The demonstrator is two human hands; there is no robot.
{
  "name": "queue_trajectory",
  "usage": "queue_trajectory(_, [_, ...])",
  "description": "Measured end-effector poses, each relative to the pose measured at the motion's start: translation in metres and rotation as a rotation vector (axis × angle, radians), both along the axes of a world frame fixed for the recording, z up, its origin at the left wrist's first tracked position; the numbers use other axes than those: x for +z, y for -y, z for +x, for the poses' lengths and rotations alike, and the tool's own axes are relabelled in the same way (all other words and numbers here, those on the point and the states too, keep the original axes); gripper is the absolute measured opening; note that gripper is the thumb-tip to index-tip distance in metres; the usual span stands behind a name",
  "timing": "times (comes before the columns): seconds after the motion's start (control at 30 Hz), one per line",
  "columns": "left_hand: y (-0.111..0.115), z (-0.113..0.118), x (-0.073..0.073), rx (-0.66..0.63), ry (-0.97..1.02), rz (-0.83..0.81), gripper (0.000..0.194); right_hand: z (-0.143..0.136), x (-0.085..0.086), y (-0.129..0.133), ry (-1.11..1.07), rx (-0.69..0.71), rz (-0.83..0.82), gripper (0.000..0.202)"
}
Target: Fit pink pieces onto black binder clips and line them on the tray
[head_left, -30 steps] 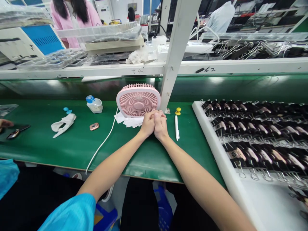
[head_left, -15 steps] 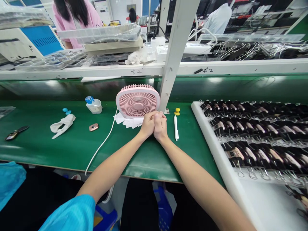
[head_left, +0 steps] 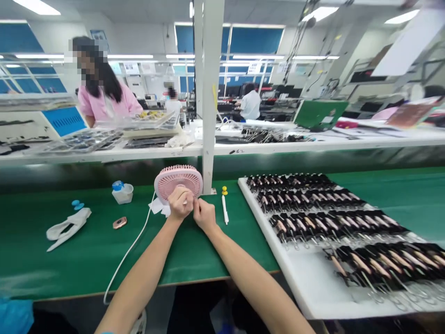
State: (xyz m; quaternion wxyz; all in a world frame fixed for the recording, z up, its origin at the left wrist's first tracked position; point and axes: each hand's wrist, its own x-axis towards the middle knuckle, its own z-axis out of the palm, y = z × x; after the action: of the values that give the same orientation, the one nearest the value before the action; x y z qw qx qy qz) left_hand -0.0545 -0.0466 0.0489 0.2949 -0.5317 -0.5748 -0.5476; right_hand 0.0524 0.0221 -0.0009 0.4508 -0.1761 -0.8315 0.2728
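Both arms reach forward over the green tabletop (head_left: pixel 194 260). My left hand (head_left: pixel 181 203) is curled closed in front of the pink fan (head_left: pixel 167 183), covering part of its grille. Close beside it, my right hand (head_left: pixel 205 214) is closed too, low at the fan's right edge. I cannot make out anything held in either. White paper (head_left: pixel 158 206) lies under the fan. To the right of my right hand are a white pen (head_left: pixel 225 209) and a small yellow knob-shaped piece (head_left: pixel 224 190).
At right, a white foam tray (head_left: pixel 278 253) bears rows of clipped black and pink pieces. Leftward lie a white cable (head_left: pixel 130 253), a small pink device (head_left: pixel 120 223), a bottle (head_left: pixel 123 193), a white strap (head_left: pixel 69 228) and blue pieces (head_left: pixel 78 204). A post (head_left: pixel 209 93) rises behind; a person in pink (head_left: pixel 107 99) stands beyond.
My hands have come slightly apart from being pressed together; my left hand now overlaps the fan's grille. The view has tilted up and turned right, showing more of the room and tray.
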Motion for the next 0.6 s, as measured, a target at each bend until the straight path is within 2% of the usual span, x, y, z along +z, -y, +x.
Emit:
queue_trajectory(0.1, [0.027,-0.016,0.013,0.166,0.017,0.008,0.04,0.012,0.001,0.012,0.095,0.007,0.013,0.033])
queue_trajectory(0.23, [0.09,-0.04,0.026,0.481,0.147,-0.139,0.039,0.043,-0.002,0.032,0.134,0.093,-0.002,0.022])
queue_trajectory(0.3, [0.126,-0.059,0.027,0.684,0.275,-0.27,0.042,0.059,-0.002,0.042,0.131,0.094,-0.033,0.023])
queue_trajectory(0.37, [0.156,-0.079,0.024,0.821,0.396,-0.509,0.05,0.073,0.0,0.052,0.15,0.099,-0.059,0.023])
queue_trajectory(0.43, [0.179,-0.096,0.018,0.882,0.493,-0.771,0.062,0.085,0.004,0.06,0.198,0.117,-0.068,0.022])
queue_trajectory(0.5, [0.192,-0.107,0.011,0.882,0.544,-0.955,0.064,0.096,0.009,0.067,0.281,0.133,-0.111,0.018])
queue_trajectory(0.6, [0.198,-0.108,0.01,0.898,0.503,-1.036,0.049,0.123,0.018,0.08,0.427,0.084,-0.324,0.006])
